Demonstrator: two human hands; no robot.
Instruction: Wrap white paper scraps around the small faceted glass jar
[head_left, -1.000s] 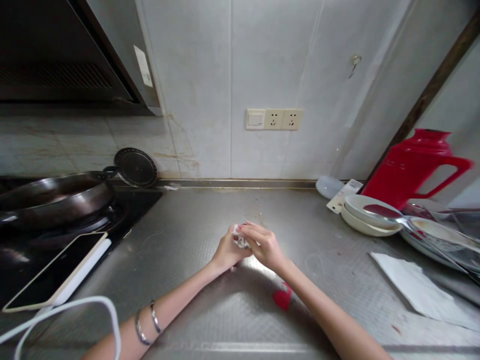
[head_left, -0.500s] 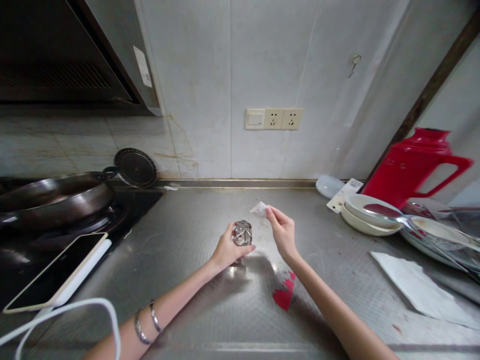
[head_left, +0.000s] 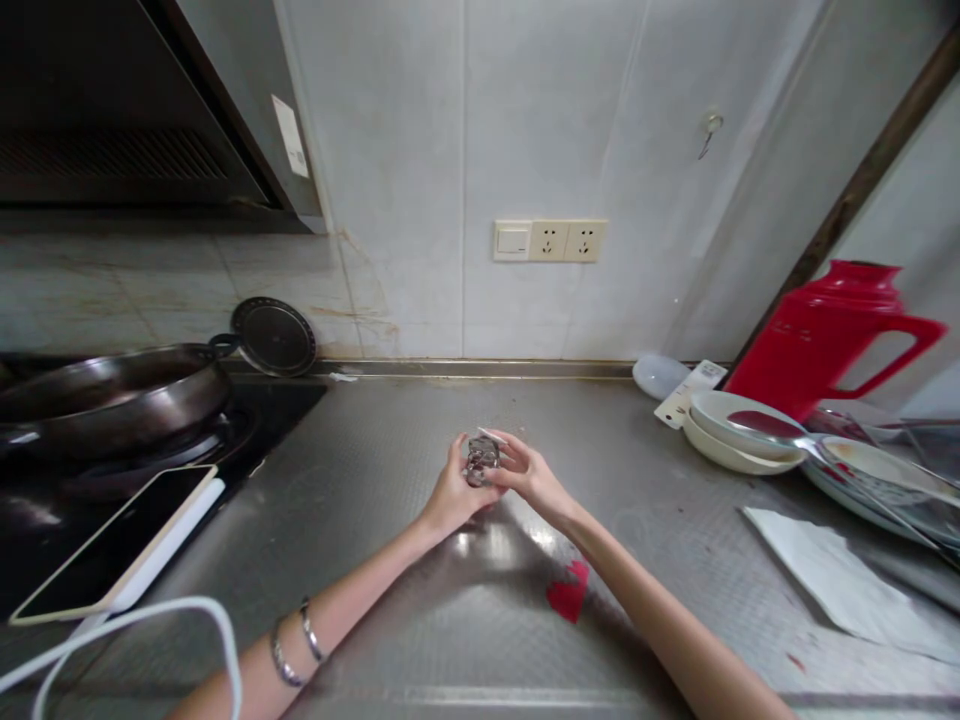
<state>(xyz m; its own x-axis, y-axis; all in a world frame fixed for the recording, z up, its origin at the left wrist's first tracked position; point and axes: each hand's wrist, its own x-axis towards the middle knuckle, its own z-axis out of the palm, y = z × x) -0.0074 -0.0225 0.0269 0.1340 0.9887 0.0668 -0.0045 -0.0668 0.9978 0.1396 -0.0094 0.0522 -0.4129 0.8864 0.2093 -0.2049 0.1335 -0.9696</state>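
Observation:
My left hand [head_left: 451, 497] is wrapped round a small clear faceted glass [head_left: 481, 460] above the steel counter. My right hand [head_left: 531, 482] has its fingers and thumb closed against the glass's right side. A thin edge of a white crumpled tissue-like piece [head_left: 491, 435] shows by the right fingertips at the top of the glass; the rest of it is hidden. On the counter near my right forearm lies a torn red scrap [head_left: 568, 592].
A pan [head_left: 112, 395] sits on the stove at left, with a phone [head_left: 112, 540] and white cable nearer me. At right are a red thermos jug [head_left: 817, 340], stacked bowls [head_left: 739, 455], plates with utensils and a white paper sheet [head_left: 840, 575].
My right hand has moved left and slightly down with the white piece, from apart in the air to touching the glass. My left hand still holds the glass, nearly in place.

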